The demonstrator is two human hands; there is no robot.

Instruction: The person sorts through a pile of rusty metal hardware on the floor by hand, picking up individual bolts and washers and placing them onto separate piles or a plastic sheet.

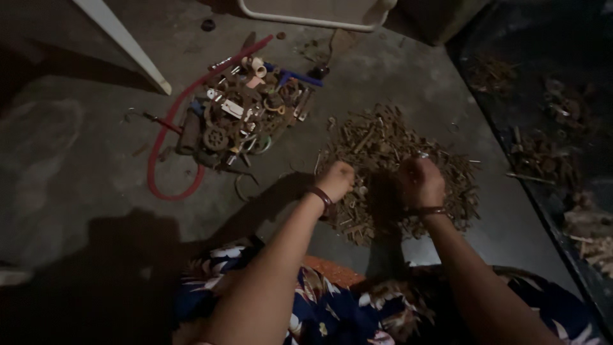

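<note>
Left hand and right hand sit fisted over the screw pile. What they grip cannot be told. A scrap heap lies near

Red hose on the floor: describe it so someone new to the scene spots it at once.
Start at the concrete floor and find the mixed scrap pile, left of the brown heap of rusty nails and screws under both hands. The red hose curves around that scrap pile's left side. It is the only long, bright red, looping thing there.

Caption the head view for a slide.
Both hands, left hand and right hand, over a pile of rusty screws on a concrete floor.
</note>
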